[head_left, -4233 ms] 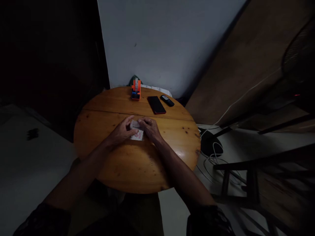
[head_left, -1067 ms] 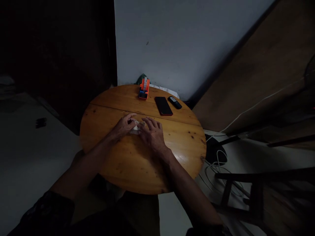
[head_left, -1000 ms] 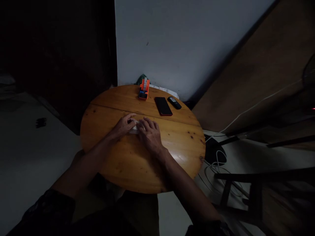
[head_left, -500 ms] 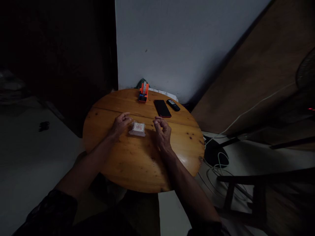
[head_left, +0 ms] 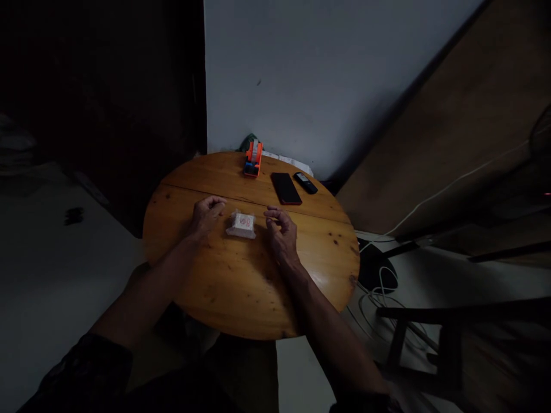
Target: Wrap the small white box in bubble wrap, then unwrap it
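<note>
A small white box with a red print on top, wrapped in clear bubble wrap, rests on the round wooden table. My left hand is just left of it, apart from it, with loosely curled fingers and nothing visible in them. On the other side, my right hand hovers or rests near the tabletop. Its fingers are bent with a gap to the thumb, and it holds nothing that I can see. Neither hand touches the wrapped box.
An orange tape dispenser stands at the table's back edge. Right of it lie a dark phone with a red edge and a small black keypad phone or remote. A wall rises behind. Cables and a dark wooden stool or chair are at the right.
My left hand has drawn slightly left, away from the wrapped box, and its fingers have curled in more. My right hand has shifted slightly left. The box has stayed in place.
</note>
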A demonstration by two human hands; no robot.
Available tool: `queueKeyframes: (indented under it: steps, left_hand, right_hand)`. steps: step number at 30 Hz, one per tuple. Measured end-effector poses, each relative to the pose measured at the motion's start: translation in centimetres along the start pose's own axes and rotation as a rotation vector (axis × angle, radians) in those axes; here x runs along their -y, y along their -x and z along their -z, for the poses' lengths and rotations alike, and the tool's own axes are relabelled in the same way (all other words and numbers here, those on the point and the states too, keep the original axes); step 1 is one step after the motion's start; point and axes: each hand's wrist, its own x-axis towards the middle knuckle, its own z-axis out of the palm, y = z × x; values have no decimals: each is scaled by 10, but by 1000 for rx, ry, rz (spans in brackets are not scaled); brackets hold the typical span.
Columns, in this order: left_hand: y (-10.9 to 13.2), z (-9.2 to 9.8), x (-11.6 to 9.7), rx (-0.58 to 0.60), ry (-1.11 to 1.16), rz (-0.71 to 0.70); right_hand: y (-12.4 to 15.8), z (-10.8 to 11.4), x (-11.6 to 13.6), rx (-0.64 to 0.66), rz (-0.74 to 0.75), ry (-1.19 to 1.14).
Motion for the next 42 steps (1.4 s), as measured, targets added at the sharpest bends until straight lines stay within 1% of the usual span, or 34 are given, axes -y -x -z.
queueKeyframes:
  steps: [7, 10, 13, 17, 20, 23, 26, 29, 32, 35, 38, 42]
  left_hand:
    - [3, 1, -1, 13, 23, -20]
    - [6, 0, -3, 39, 18, -11]
    - [8, 1, -3, 71, -1, -38]
    - [10, 2, -3, 162, -21, -20]
    - [12, 2, -3, 233, -52, -13]
    - [14, 0, -3, 277, -92, -40]
    - [15, -3, -2, 298, -138, -66]
    - [16, -5, 0, 304, -172, -83]
    - [16, -7, 3, 318, -188, -95]
    - [15, -9, 6, 312, -216, -99]
    - [14, -10, 7, 312, -224, -105]
    - [14, -10, 6, 345, -219, -107]
  right_hand:
    - [2, 2, 6, 114, 5, 76]
    - [3, 2, 6, 126, -19, 89]
    - [3, 2, 5, 107, -34, 93]
    - [1, 2, -2, 71, -82, 86]
    - [-7, 4, -9, 86, -141, 78]
    - [-23, 5, -12, 174, -160, 110]
    - [-46, 3, -9, 321, -147, 178]
    - [-67, -5, -5, 449, -161, 206]
    - [-79, -14, -3, 493, -169, 188]
    - [-84, -19, -1, 521, -182, 163]
    - [-88, -19, 2, 590, -213, 131]
    - [-95, -25, 5, 687, -245, 138]
